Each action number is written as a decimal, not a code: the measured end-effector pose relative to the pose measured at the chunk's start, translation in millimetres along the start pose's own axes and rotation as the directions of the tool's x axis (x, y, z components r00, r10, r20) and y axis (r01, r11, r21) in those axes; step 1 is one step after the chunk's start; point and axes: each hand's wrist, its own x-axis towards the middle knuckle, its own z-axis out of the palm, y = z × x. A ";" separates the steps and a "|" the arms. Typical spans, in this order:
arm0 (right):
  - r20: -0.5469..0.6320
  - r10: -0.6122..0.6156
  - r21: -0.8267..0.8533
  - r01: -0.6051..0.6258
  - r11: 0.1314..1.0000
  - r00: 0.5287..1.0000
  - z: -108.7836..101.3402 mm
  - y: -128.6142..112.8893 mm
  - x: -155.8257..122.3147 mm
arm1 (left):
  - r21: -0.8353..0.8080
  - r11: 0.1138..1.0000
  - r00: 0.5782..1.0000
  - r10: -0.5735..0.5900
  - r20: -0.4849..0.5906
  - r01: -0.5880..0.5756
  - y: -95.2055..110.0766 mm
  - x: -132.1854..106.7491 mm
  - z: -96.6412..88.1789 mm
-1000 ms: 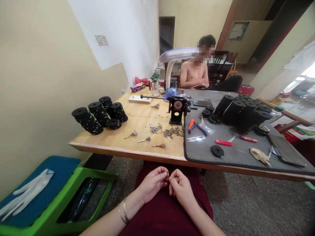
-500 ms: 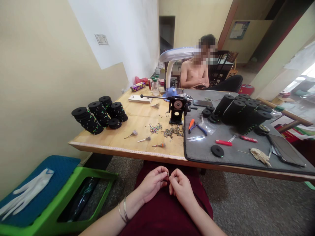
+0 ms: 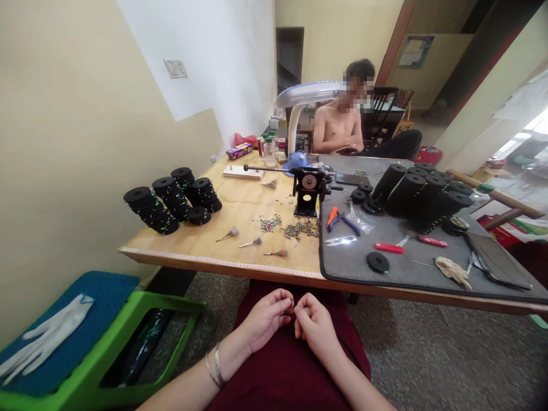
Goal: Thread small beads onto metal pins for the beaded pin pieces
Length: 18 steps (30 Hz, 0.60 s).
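Over my lap, just below the table's front edge, my left hand (image 3: 270, 318) pinches a tiny object between thumb and fingertips; it is too small to name. Close beside it, my right hand (image 3: 313, 321) has thumb and forefinger pressed together, the other fingers curled, and what it grips cannot be made out. The fingertips of both hands nearly meet. Ahead on the wooden table lie a heap of small metal pieces (image 3: 301, 229), a pile of coloured bits (image 3: 270, 222) and several thin sticks with bristly tips, one an orange-banded stick (image 3: 277, 253).
A black hand-crank winder (image 3: 307, 194) stands mid-table. Stacks of black foam spools (image 3: 141, 197) rise at left, with taller spool stacks (image 3: 409, 194) on the grey mat (image 3: 355, 268). Pliers (image 3: 342, 221) and small scissors (image 3: 340, 241) lie there. A person (image 3: 338, 128) sits across; a green stool (image 3: 180, 337) is at left.
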 end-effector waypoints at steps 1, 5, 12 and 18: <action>0.000 0.002 0.000 -0.002 1.000 1.000 0.0 0.0 0.0 | 0.000 1.000 1.000 -0.001 -0.001 0.001 0.2 0.0 0.2; -0.002 0.005 0.003 -0.005 1.000 1.000 0.4 -0.1 0.1 | 0.002 1.000 1.000 -0.004 -0.006 0.004 0.4 0.0 0.4; 0.007 0.009 0.006 -0.009 1.000 1.000 0.3 -1.0 0.2 | 0.008 1.000 1.000 0.001 0.005 -0.001 -1.1 0.0 -1.5; 0.013 0.009 -0.001 -0.009 1.000 1.000 0.0 -0.9 -0.4 | 0.013 1.000 1.000 0.003 0.010 -0.003 -0.9 0.3 -1.2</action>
